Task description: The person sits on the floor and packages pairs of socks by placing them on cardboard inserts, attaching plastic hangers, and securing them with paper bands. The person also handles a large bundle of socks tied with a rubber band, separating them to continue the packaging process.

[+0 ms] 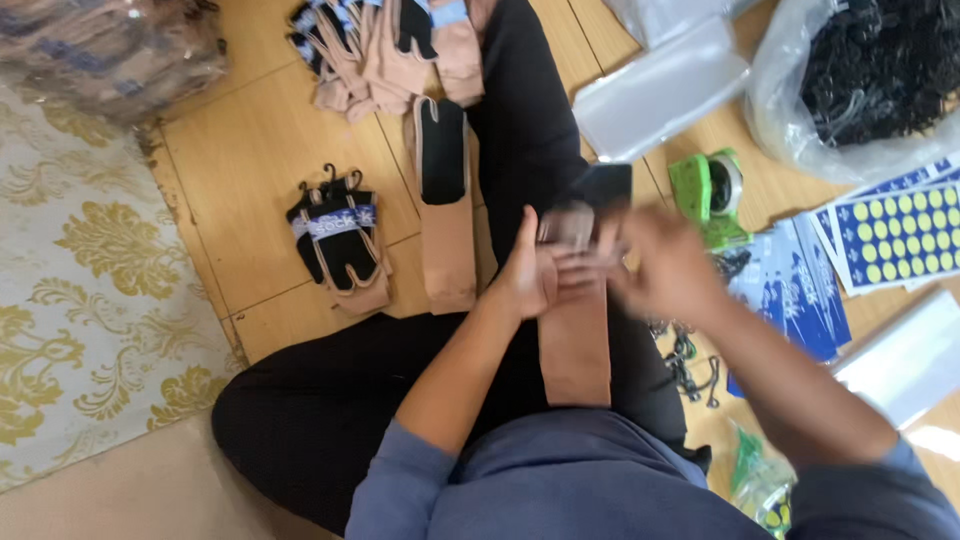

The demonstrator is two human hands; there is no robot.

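Left hand lies spread, pinning the beige sock pair on the lap. Right hand is blurred, probably pinching its black toe end; next needs a hook from the pile below it

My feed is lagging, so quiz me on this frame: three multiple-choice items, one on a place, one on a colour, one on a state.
1. Where does the tan sock under the hands lie?
A. on the patterned rug
B. along the person's leg
C. in the plastic bag

2. What colour is the tape dispenser?
A. green
B. red
C. white

3. How does the right hand look?
A. sharp and lying flat on the floor
B. blurred by motion, at the sock's top end
C. hidden behind the back

Answers:
1 B: the sock runs lengthwise over the black trouser leg.
2 A: its body is bright green, on the wooden floor right of the leg.
3 B: it is smeared, meeting the left hand at the sock's dark end.
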